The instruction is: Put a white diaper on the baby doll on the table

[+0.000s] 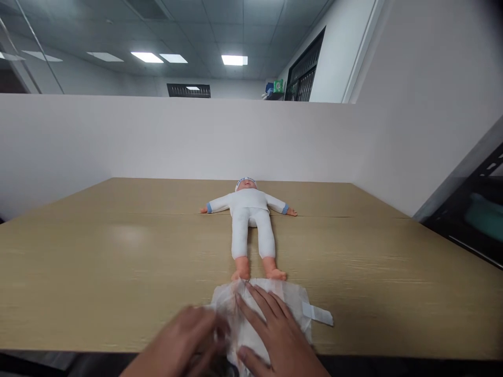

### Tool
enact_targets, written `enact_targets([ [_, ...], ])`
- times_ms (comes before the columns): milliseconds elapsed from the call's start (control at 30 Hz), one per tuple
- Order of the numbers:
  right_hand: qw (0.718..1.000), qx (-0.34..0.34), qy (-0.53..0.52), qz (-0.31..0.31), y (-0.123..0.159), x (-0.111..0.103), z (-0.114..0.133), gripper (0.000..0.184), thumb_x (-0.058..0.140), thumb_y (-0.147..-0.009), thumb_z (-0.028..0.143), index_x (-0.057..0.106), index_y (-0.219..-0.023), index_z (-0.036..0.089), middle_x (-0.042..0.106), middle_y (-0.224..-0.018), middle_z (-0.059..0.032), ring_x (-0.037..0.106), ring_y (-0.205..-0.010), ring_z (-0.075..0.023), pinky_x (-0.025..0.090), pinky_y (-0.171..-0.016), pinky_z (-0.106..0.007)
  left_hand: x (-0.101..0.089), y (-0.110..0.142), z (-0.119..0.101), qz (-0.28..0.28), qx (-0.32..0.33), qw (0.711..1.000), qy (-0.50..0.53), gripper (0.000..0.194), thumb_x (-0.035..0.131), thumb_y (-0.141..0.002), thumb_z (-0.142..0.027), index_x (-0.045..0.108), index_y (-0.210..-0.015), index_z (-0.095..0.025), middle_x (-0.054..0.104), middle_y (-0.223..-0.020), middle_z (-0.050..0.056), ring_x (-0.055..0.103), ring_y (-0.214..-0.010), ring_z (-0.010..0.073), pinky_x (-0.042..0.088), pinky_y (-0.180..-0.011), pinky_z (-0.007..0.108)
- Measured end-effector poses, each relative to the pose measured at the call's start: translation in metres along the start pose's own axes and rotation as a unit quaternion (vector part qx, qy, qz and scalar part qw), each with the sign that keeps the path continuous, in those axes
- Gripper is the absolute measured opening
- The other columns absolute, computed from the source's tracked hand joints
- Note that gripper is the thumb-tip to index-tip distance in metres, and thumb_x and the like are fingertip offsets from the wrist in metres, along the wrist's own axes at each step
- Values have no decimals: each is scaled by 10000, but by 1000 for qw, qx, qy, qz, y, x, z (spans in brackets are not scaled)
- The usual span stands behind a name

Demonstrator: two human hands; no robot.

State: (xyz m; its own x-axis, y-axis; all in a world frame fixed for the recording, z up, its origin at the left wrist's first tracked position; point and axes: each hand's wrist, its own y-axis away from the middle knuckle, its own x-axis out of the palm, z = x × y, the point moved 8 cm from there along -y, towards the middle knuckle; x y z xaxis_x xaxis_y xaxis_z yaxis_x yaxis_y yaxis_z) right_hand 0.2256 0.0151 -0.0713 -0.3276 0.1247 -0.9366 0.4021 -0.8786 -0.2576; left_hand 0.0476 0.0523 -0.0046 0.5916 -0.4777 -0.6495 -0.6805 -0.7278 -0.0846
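A baby doll (250, 215) in a white suit with blue cuffs lies on its back on the wooden table (98, 262), arms spread, feet toward me. Just below its feet lies a white diaper (293, 301), partly unfolded, with a tape tab sticking out to the right. My right hand (275, 335) lies flat on the diaper, fingers stretched toward the doll's feet. My left hand (184, 340) is at the diaper's left edge, blurred by motion, its fingers curled at the fabric.
White partition walls (118, 136) enclose the table at the back and right. A dark frame (471, 209) stands off the table's right side. The near table edge runs just below my hands.
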Motion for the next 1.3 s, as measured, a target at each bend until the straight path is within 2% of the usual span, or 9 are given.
enact_targets([
  [133,1000,16,-26,8,0,-12,4,777,541,-1076,609,216,-1747,391,290,-1804,-18,377,-1632,-328,452,-1281,-608,-30,-93,-4,-48,78,953,-288,643,500,-932,-43,588,-1522,-283,584,-1571,141,534,-1433,372,464,-1168,594],
  [300,999,6,-8,-31,-1,-13,2,727,543,-1082,585,275,-1731,396,365,-1776,0,444,-1586,-327,478,-1252,-609,20,-165,-6,82,251,838,-477,1071,780,-768,-2,348,-1690,-334,271,-1804,160,367,-1615,388,409,-1252,529],
  [367,998,-16,16,-57,0,-12,2,757,559,-1072,583,270,-1737,364,401,-1759,-24,484,-1556,-335,511,-1216,-595,34,-170,-9,98,305,816,-481,1049,853,-747,-65,404,-1659,-328,271,-1805,165,358,-1623,392,379,-1277,516],
  [500,989,-66,81,-106,1,-8,0,836,583,-1035,623,287,-1739,285,497,-1696,-94,572,-1478,-340,574,-1111,-525,42,-171,-13,97,376,803,-453,534,752,-887,-158,635,-1404,-223,406,-1746,151,409,-1590,355,350,-1299,497],
  [600,975,-104,139,-138,1,0,-4,914,574,-991,735,344,-1721,237,566,-1632,-149,628,-1414,-336,585,-1041,-480,41,-174,-15,99,420,808,-402,292,649,-991,-262,678,-1274,-198,593,-1608,117,498,-1500,337,376,-1269,527],
  [767,952,-131,200,-192,-6,13,-17,976,510,-960,855,387,-1702,233,661,-1537,-139,673,-1368,-288,577,-1006,-414,18,-198,-33,113,396,873,-262,379,622,-989,-319,636,-1353,-215,705,-1460,89,603,-1315,331,473,-1124,497],
  [967,983,-133,98,-75,-40,17,-41,964,550,-1000,781,221,-1753,278,507,-1662,-138,606,-1467,-332,608,-1072,-478,-47,-231,-81,80,337,935,-76,334,651,-986,-326,667,-1310,-248,758,-1330,50,679,-1215,268,499,-1085,439],
  [1133,996,-6,-67,56,-89,10,-84,779,553,-1071,653,200,-1733,443,241,-1810,-22,312,-1660,-332,355,-1328,-640,-84,-251,-94,53,282,958,-5,387,791,-937,-379,705,-1290,-245,768,-1305,31,705,-1184,232,538,-1023,385],
  [1300,994,-2,-93,50,-154,5,-124,713,563,-1072,644,347,-1703,394,336,-1790,-40,290,-1668,-332,256,-1356,-671,-107,-260,-95,32,274,961,3,402,769,-949,-362,701,-1331,-259,760,-1340,29,709,-1196,236,549,-1021,387],
])
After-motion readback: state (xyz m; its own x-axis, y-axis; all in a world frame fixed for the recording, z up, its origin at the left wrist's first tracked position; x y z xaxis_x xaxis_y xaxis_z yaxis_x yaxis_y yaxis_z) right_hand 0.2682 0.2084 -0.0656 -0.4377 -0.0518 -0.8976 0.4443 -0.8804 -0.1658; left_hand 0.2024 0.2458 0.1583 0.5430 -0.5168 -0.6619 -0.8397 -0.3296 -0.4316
